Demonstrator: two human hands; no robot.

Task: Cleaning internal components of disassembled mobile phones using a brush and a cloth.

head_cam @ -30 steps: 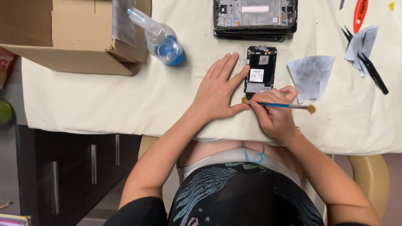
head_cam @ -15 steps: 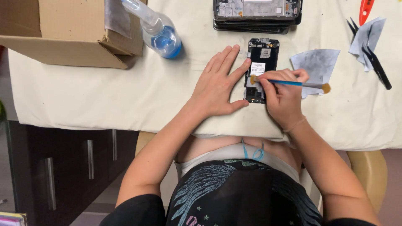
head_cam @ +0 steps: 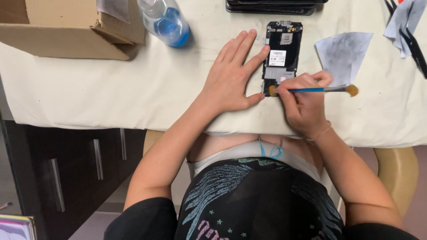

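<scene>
The left hand [head_cam: 231, 75] lies flat, fingers spread wide on the cloth-covered counter [head_cam: 111, 89], fingertips bracing the opened phone [head_cam: 281, 55] against sliding. The right hand [head_cam: 304, 104] has its fingers pinched narrow around a blue-handled brush [head_cam: 313, 90], bristles at the phone's lower edge. The phone shows black frame, white label, bare components

The lower end of the opened phone [head_cam: 282, 53] is covered by the right hand [head_cam: 305, 104]. At the table's [head_cam: 133, 93] far edge, a dark stack of devices [head_cam: 271, 6], a plastic bottle [head_cam: 165, 20] and a cardboard box [head_cam: 66, 26] are cut off — only parts are seen. The tools [head_cam: 411, 38] at the far right corner cannot be identified.
</scene>
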